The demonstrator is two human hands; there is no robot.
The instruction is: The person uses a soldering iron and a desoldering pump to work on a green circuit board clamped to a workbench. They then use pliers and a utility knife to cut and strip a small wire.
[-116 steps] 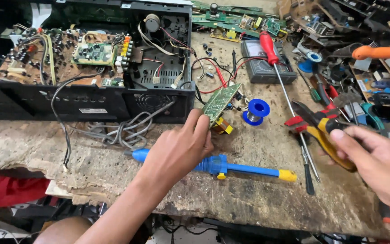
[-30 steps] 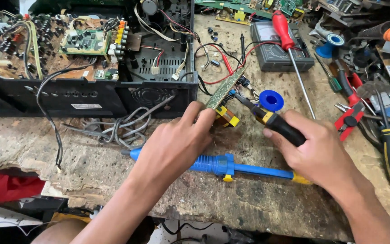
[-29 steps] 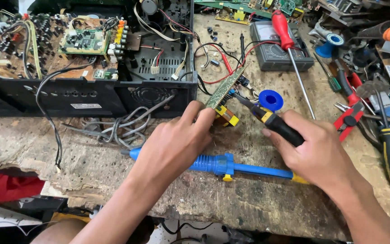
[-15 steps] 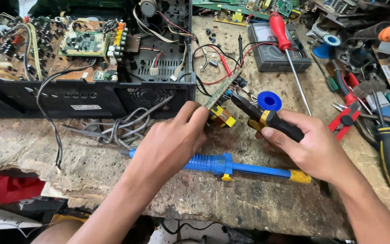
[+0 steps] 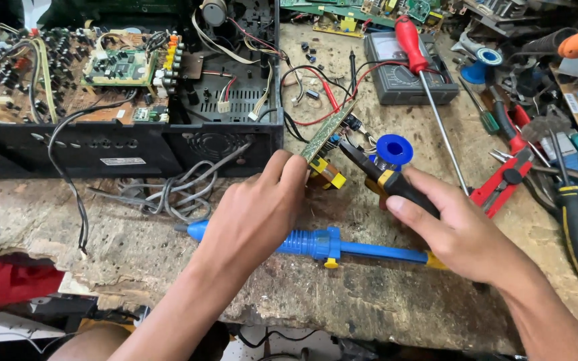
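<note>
My left hand point(image 5: 255, 210) pinches the near edge of a small green circuit board point(image 5: 327, 134) and holds it tilted on edge over the bench. My right hand point(image 5: 463, 230) grips a black and yellow soldering iron point(image 5: 386, 180) whose tip points up-left at the board's underside, near its yellow parts point(image 5: 328, 172). A blue desoldering pump point(image 5: 332, 245) lies flat on the bench under both hands. A blue spool of solder point(image 5: 394, 150) stands just behind the iron.
An opened black amplifier chassis point(image 5: 128, 144) with boards and loose grey cables fills the back left. A grey multimeter point(image 5: 409, 83), a red-handled screwdriver point(image 5: 429, 87), red pliers point(image 5: 503, 177) and other hand tools crowd the right. The worn wooden bench edge point(image 5: 168, 294) runs near me.
My right hand picked up the soldering iron from the right and brought its tip to the board. My left hand raised and tilted the board slightly.
</note>
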